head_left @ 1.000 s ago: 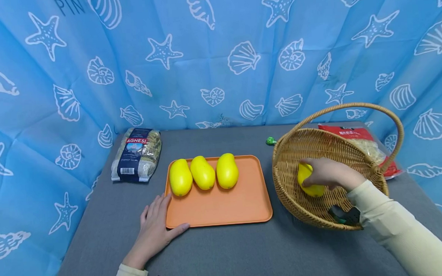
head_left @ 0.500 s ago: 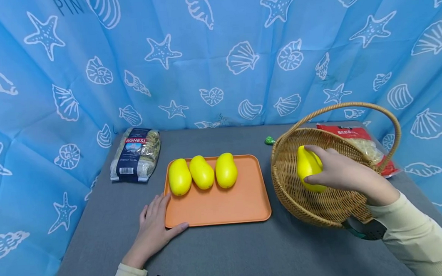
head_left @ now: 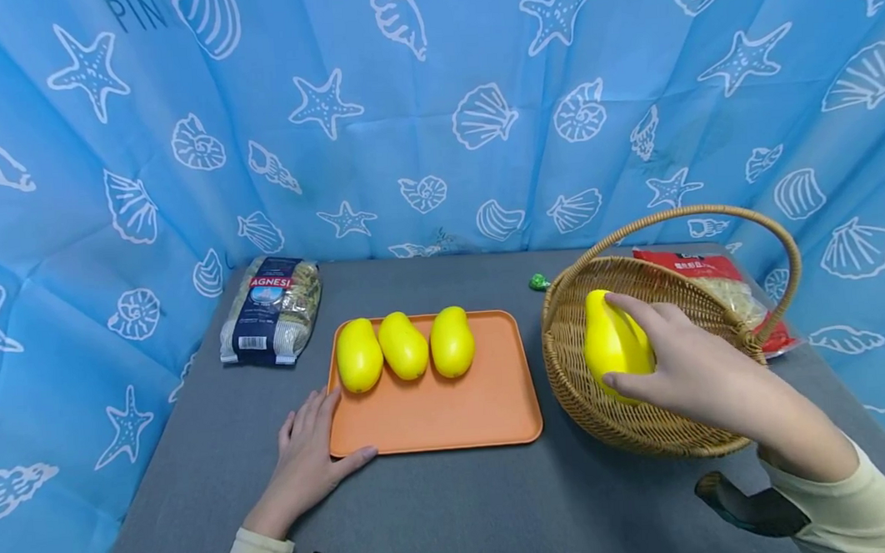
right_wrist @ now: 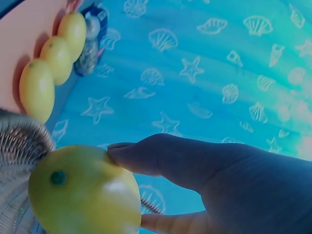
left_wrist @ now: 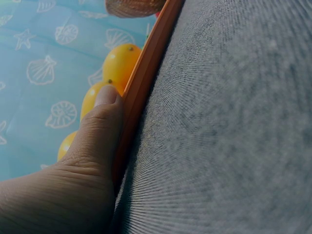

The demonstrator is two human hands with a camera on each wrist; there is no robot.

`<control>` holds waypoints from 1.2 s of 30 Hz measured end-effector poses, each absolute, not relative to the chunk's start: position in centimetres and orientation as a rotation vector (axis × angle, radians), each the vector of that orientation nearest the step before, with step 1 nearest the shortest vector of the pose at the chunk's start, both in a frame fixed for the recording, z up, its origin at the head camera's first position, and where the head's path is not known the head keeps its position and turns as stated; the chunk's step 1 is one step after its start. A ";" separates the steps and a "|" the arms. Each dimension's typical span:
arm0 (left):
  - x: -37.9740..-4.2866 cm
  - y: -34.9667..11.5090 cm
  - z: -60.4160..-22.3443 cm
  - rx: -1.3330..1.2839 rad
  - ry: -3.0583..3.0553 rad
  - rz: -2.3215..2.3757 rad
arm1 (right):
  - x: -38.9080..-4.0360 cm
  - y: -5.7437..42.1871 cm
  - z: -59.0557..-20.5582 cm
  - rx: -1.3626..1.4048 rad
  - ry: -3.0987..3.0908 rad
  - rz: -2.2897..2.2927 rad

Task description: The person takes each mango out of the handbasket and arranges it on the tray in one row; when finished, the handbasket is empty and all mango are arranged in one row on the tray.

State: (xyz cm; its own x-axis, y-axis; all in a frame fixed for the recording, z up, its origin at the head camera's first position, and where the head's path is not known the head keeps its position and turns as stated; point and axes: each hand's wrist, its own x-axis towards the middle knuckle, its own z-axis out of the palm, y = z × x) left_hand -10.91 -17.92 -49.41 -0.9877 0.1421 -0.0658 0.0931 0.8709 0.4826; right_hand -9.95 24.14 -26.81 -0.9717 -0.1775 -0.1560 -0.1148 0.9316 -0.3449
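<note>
In the head view, my right hand [head_left: 691, 368] grips a yellow mango [head_left: 613, 347] between thumb and fingers, over the opening of the wicker basket [head_left: 671, 273]. The right wrist view shows this mango [right_wrist: 83, 192] from its end, with a small green spot. My left hand [head_left: 305, 463] lies at the near left corner of an orange tray [head_left: 450, 418], thumb along its front edge and fingers at its left side. Three more mangoes stand in a row on the tray's left half: a left one [head_left: 359, 356], a middle one [head_left: 404, 347] and a right one [head_left: 452, 343].
A bag of Agnesi pasta [head_left: 271, 310] lies at the back left of the grey table [head_left: 440, 510]. Behind the basket is a red and clear packet [head_left: 713, 275]. The arched basket handle [head_left: 698, 210] rises above its opening. A small green object [head_left: 539, 282] sits beside the basket.
My right hand has lifted the mango from inside the basket, with the wrist drawing back toward me. My left hand and the three mangoes on the tray have stayed in place.
</note>
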 end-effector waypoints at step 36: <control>-11.0 -18.0 -49.4 0.192 2.940 0.757 | -10.8 13.5 -31.6 -0.380 3.048 -0.502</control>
State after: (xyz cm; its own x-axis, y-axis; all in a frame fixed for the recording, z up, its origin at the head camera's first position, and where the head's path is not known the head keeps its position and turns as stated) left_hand -10.99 -18.04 -49.39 -0.9871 0.1463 -0.0650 0.0967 0.8684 0.4863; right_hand -10.78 13.54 -31.65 -0.9698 -0.2438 0.0107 -0.2344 0.9181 -0.3197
